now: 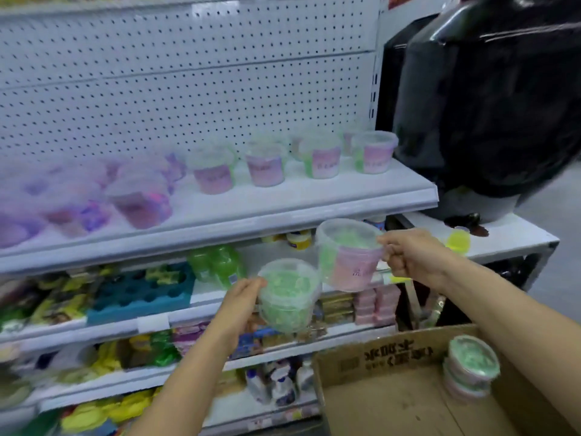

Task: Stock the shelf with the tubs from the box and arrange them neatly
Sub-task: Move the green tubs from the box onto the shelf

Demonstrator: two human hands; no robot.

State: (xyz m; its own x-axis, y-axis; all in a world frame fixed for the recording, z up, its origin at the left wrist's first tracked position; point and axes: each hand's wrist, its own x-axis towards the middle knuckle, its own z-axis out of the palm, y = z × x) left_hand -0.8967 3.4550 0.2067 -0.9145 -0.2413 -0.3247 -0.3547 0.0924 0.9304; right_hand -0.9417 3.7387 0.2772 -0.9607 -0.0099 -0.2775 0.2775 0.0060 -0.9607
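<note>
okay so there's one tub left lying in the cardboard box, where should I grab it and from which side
Probably from above, fingers round the rim under the lid. The tub in the box sits against the right wall of the cardboard box, lid facing up toward you, so its top and left side are free.

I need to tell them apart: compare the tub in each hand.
The left-hand tub shows green all round from here and sits lower; the right-hand tub shows a pink label beside its green and is held higher, nearer the shelf edge. Both are clear, lidded, and tilted.
</note>
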